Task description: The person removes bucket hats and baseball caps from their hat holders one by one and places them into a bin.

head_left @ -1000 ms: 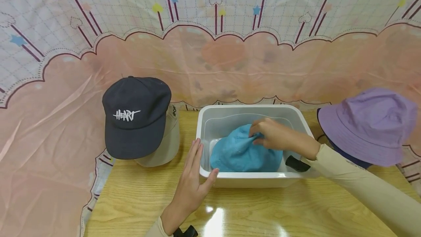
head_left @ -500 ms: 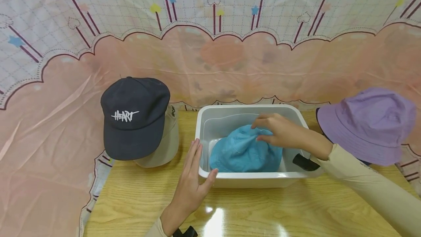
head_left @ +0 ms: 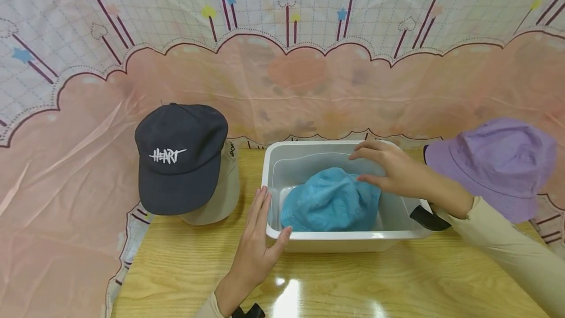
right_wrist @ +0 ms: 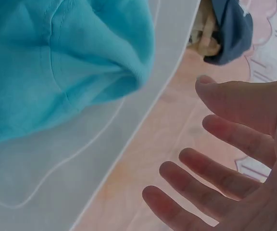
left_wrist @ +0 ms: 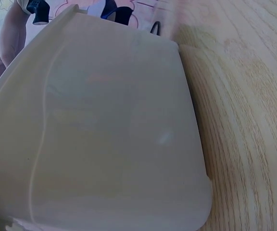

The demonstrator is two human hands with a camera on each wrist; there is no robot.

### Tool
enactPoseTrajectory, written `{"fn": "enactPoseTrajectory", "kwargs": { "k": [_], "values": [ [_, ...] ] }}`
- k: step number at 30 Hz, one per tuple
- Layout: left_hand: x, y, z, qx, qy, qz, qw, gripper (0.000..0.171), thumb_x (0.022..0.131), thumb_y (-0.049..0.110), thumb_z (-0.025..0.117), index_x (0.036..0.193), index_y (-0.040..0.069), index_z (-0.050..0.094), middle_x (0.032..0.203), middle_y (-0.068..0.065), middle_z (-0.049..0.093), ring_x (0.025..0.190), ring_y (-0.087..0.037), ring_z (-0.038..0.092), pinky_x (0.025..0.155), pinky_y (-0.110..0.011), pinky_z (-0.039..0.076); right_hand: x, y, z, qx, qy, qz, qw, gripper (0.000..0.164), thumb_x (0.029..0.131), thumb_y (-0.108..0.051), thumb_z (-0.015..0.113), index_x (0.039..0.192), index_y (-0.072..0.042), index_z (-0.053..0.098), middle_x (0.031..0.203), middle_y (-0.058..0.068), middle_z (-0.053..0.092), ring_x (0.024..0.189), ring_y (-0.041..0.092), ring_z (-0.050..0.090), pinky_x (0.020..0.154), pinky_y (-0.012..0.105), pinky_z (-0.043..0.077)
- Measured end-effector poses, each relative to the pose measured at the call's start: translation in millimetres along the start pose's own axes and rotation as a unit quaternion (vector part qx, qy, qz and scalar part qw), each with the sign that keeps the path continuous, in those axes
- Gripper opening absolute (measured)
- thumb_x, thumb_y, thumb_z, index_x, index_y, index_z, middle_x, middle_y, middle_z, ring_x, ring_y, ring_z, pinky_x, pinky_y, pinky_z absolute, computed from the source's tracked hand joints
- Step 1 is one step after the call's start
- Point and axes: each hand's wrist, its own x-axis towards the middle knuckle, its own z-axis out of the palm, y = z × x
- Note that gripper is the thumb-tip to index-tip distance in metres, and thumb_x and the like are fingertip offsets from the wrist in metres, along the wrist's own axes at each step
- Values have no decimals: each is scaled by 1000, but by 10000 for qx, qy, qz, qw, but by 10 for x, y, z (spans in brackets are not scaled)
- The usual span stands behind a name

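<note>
A crumpled blue hat (head_left: 331, 202) lies inside a white plastic bin (head_left: 335, 235). Over the bin's right part hovers my right hand (head_left: 393, 168), fingers spread and apart from the hat; the right wrist view shows nothing between thumb and fingers of that hand (right_wrist: 234, 149). My left hand (head_left: 257, 244) rests with straight fingers against the bin's left front corner. The bin's outer wall (left_wrist: 114, 125) fills most of the left wrist view, where the left hand's fingers are barely visible.
Left of the bin, a dark cap (head_left: 181, 161) with white lettering sits over a beige cap (head_left: 225, 195). On the right, a purple bucket hat (head_left: 499, 161) lies over something dark. All stand on a wooden table (head_left: 335, 283) before a patterned cloth (head_left: 300, 77).
My right hand has let go of the blue hat and moved right and away from it. The hat stays in the bin. My left hand has not visibly moved.
</note>
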Motion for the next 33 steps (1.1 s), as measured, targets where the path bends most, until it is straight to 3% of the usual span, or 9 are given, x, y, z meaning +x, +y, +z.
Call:
{"fn": "enactPoseTrajectory", "kwargs": {
  "k": [8, 15, 20, 33],
  "values": [
    [-8, 3, 18, -37, 19, 42, 10000, 74, 91, 29, 62, 147, -2, 26, 155, -13, 19, 141, -34, 17, 113, -38, 20, -138, 35, -115, -35, 495, -104, 9987, 40, 76, -12, 79, 113, -8, 64, 117, 11, 57, 110, 36, 54, 86, 57, 44],
    [-22, 10, 6, 5, 69, 17, 10000, 74, 91, 30, 62, 147, -2, 26, 156, -12, 18, 142, -30, 17, 113, -33, 18, -208, 84, -186, 87, 739, -161, 9971, 49, 71, -11, 82, 117, -10, 63, 122, 10, 55, 109, 33, 55, 84, 54, 46],
    [-23, 12, 8, 31, 80, 10, 10000, 73, 91, 28, 62, 147, -3, 27, 155, -13, 19, 142, -30, 17, 112, -36, 20, -234, 115, -243, 0, 874, -228, 9959, 53, 69, -13, 83, 118, -10, 62, 122, 12, 56, 107, 35, 57, 83, 55, 47],
    [-15, 21, 8, 30, 100, 57, 9999, 73, 91, 28, 61, 148, -1, 26, 155, -12, 19, 142, -29, 17, 113, -32, 17, -431, 164, -482, -321, 886, 317, 9950, 56, 69, -13, 83, 121, -9, 62, 128, 12, 53, 107, 37, 56, 80, 55, 48]
  ]
}}
